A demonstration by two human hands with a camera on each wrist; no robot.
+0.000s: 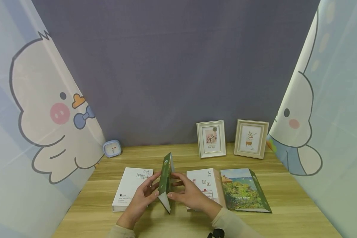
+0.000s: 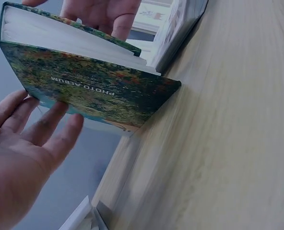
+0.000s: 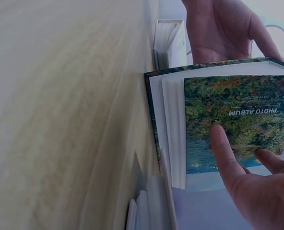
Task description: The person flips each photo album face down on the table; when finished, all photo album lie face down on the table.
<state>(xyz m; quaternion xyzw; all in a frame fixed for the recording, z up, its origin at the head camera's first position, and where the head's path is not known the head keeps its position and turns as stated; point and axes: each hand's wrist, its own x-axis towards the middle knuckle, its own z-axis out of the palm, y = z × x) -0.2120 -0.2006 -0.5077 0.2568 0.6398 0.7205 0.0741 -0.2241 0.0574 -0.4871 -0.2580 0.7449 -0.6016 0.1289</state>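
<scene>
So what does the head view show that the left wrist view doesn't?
Head only: two framed pictures, a small blue clock, a white book lying flat.
Left wrist only: the "PHOTO ALBUM" lettering on the green floral photo album, held upright on the wooden table.
Both: left hand and right hand flanking it.

Upright album (image 1: pixel 166 180) between two flat albums; frames (image 1: pixel 211 138) behind.

Light wooden surface (image 1: pixel 285 211), grain running left-right. Grey-purple back wall (image 1: pixel 172 66), plain. Side curtains: left curtain (image 1: pixel 23 158) and right curtain (image 1: pixel 339 138), pale blue, printed with white cartoon ducks. Lighting soft, even, without hard shadows.
</scene>
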